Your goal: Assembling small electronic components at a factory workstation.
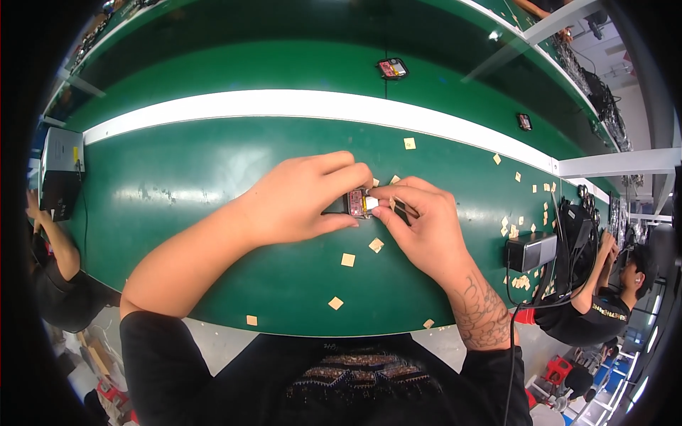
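Note:
Near the middle of the green bench, my left hand is closed round the left side of a small electronic device. The device has a dark casing, a red circuit board, a yellow strip and a silver-white block. From the right, my right hand pinches at its white end with thumb and index finger. A small cream square shows between that hand's fingers, along with a thin dark shape I cannot make out. Close by on the bench lie more cream squares, one just below the hands and another beside it.
Many cream squares are scattered at the right, around a black box with cables. Beyond a white rail, two similar devices lie on a green surface. A grey-black box stands far left. People work at both sides.

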Demonstrator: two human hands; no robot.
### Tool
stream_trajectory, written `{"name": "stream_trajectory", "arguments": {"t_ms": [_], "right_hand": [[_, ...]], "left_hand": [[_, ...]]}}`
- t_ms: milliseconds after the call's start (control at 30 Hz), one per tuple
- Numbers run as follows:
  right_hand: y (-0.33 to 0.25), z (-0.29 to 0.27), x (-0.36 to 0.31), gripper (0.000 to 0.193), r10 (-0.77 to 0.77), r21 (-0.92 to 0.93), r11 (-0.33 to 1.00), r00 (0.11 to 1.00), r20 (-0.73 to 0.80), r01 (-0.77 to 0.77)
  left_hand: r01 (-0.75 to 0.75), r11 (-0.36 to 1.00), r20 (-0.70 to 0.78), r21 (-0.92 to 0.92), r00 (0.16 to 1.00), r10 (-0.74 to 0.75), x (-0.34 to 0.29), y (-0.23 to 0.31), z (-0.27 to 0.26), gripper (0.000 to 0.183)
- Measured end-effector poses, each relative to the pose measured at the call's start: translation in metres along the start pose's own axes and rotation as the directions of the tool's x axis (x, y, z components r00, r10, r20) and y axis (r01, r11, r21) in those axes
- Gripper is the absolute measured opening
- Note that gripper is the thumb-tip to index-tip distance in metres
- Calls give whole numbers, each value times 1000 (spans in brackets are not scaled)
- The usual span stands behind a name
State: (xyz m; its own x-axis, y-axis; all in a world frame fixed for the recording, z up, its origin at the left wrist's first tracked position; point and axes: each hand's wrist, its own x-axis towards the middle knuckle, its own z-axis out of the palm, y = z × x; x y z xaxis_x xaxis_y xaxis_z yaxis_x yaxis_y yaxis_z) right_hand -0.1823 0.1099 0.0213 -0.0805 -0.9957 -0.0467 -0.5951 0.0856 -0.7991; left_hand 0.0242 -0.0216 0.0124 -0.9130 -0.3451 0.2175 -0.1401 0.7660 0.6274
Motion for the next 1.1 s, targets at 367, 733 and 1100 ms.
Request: {"name": "stream_trajectory", "arguments": {"t_ms": [367, 733, 1100], "right_hand": [[-6, 4, 1, 18, -26, -60, 998, 997, -77, 22], [16, 4, 6, 24, -94, 15, 995, 990, -104, 96], [15, -13, 7, 16, 86, 536, 826, 979, 186, -174]], "left_hand": [[54, 994, -38, -89, 998, -58, 0, 1, 2, 60], [-109, 994, -104, -31, 989, 105, 0, -5, 7, 58], [-328, 944, -249, -37, 918, 310, -2, -3, 16, 64]]}}
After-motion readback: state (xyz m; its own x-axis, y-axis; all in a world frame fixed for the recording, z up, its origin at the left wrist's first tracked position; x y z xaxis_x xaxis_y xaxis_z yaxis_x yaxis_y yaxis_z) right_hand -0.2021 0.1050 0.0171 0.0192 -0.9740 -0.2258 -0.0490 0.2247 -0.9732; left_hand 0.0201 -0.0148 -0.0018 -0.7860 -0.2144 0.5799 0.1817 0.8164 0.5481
